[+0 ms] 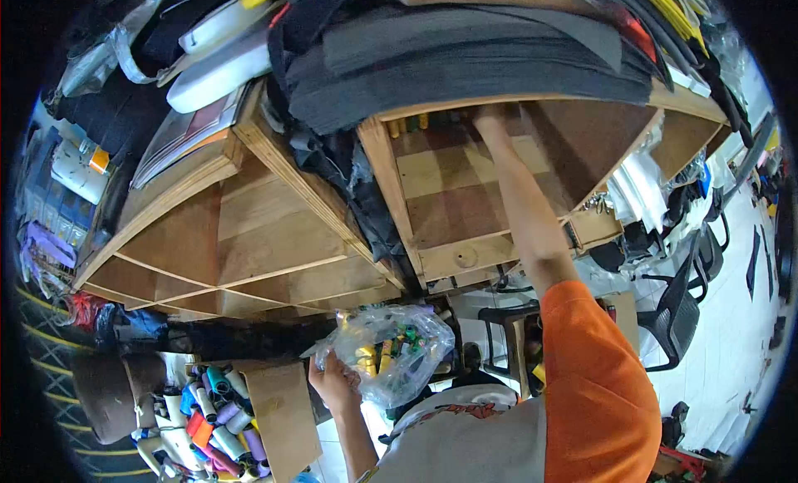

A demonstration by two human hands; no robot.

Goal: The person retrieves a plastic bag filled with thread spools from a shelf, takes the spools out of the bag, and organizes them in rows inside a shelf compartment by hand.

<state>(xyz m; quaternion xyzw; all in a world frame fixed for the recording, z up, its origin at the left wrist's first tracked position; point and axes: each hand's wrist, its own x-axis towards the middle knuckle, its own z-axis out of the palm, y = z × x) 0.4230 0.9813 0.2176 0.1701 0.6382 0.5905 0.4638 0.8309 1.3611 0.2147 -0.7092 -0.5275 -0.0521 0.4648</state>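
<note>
Fingers point(327, 363) of left hand point(337, 389) clamped on the near left edge of a clear plastic bag point(397, 393), held low, below the wooden units and in front of the torso. Yellow spool-like pieces point(366, 360) and green ones point(410, 334) show through the film, bunched together; creases and glare hide the exact count.

Right hand point(489, 114) is at the far end of an open wooden compartment point(470, 202), arm reaching straight in, orange sleeve point(597, 375) outside. Its fingers are in shadow under the top edge: can't tell if apart, together or on something. Small yellow pieces point(407, 124) sit in the back left corner of that same compartment, just left of the hand.

Dark grey fabric stack point(465, 63) lies on top of this unit. Left of it, a second wooden unit point(274, 234) with divided compartments. Lower left: mixed-colour thread spools point(204, 429) heaped beside a cardboard flap point(283, 416). Far right: black chair point(672, 321) on white tiled floor point(736, 292).
</note>
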